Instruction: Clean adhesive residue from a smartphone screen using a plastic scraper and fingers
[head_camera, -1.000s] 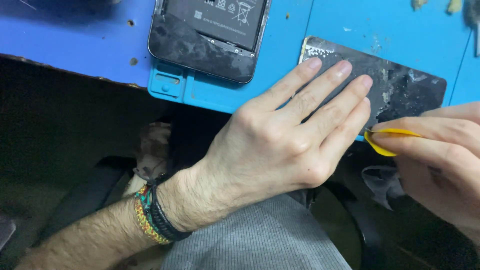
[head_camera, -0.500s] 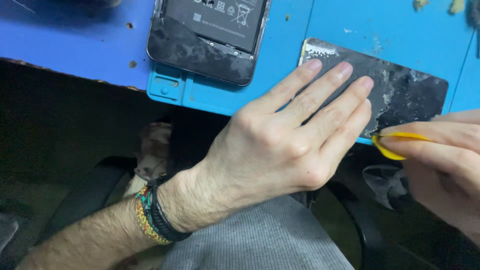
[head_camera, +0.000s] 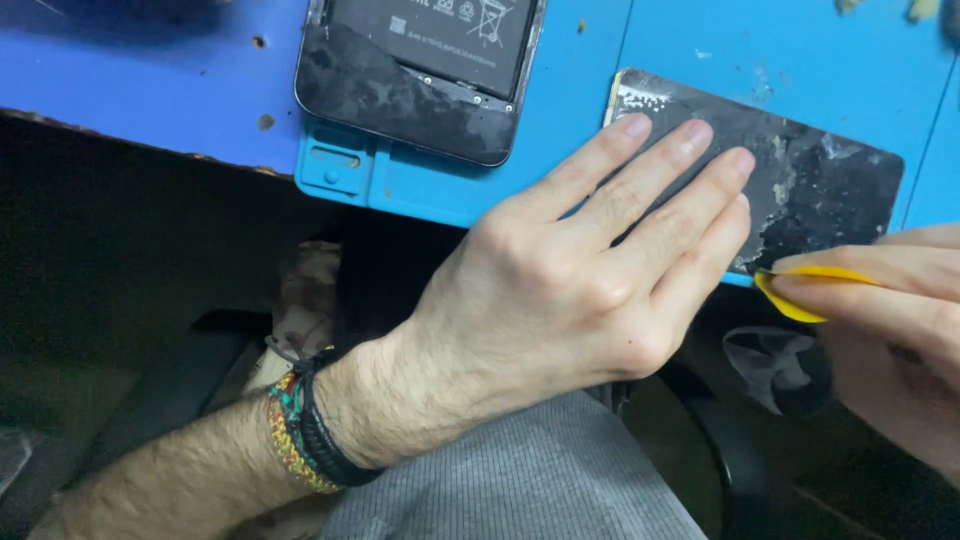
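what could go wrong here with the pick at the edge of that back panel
1. The thin yellow plastic pick, pinched in the right hand, works at the near edge of the flat dark back panel; a slip could jab the left hand, whose fingers press the panel right beside it.
2. The panel lies at the edge of the blue work mat; a push might slide it off.
3. Prying could bend or crack the panel.

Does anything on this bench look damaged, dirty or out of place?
Yes. The dark back cover under the left hand is smeared with patchy whitish residue. The opened phone has a scuffed, grimy lower end. The blue mat carries small pits and crumbs. The right hand holds a yellow pick at the cover's edge.
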